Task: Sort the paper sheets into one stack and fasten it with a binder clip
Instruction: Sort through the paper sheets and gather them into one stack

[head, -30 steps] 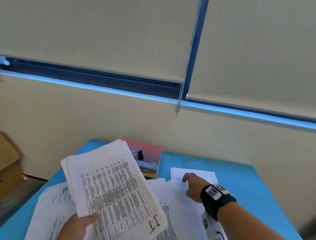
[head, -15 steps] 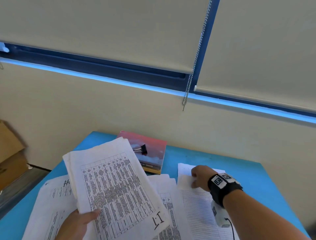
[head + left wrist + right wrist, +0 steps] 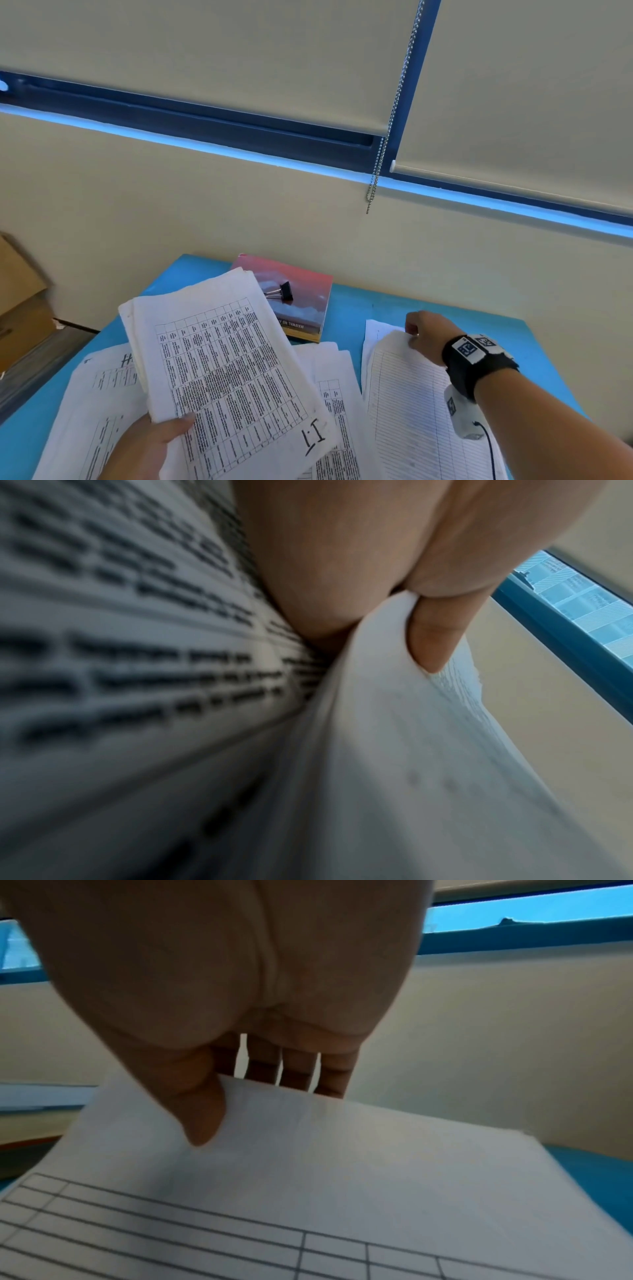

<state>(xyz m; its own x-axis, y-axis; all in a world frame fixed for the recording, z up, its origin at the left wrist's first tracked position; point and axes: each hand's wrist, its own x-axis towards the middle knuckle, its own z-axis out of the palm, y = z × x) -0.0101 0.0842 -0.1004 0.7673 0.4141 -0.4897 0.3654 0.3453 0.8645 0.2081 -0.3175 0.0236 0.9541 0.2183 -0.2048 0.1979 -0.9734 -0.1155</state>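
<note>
My left hand grips a thick stack of printed sheets by its near edge and holds it tilted above the blue table; the left wrist view shows the thumb pressed on the stack. My right hand pinches the far edge of a lined sheet at the right; in the right wrist view the thumb lies on top of the lined sheet, with the other fingers under it. A black binder clip lies on a pink book. More loose printed sheets lie underneath.
The pink book lies at the table's far edge against a beige wall. A window blind's bead chain hangs above the table. Cardboard boxes stand on the floor to the left. Bare blue table surface shows at the far right.
My right hand slid to the right along the lined sheet's far edge and took hold of it, lifting that edge off the table. The left hand kept hold of its stack.
</note>
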